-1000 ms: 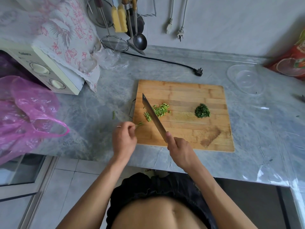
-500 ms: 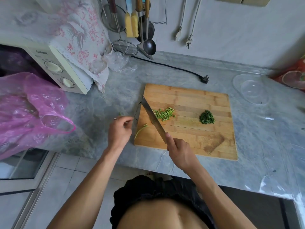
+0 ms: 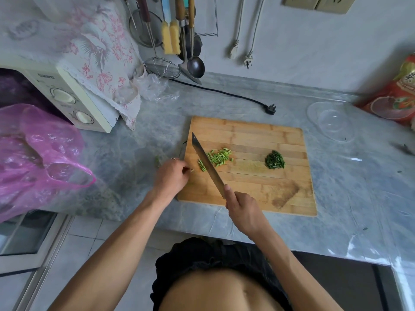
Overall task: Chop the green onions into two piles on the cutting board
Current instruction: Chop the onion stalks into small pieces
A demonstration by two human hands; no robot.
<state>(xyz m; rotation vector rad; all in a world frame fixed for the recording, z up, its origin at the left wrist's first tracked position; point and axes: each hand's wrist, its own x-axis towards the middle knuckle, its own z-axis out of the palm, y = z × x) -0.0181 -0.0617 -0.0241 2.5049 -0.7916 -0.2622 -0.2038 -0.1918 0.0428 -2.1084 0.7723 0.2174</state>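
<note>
Right grip [image 3: 243,212]: closed around knife [image 3: 207,165] handle.
Left grip [image 3: 171,176]: fingers curled, pinching a small onion scrap.
Cutting board [image 3: 258,187]: two green piles.

A brand name, seemingly "Galanz", is being displayed on the microwave [image 3: 67,95] front panel; characters on the red package [image 3: 402,90] are being left illegible.
</note>
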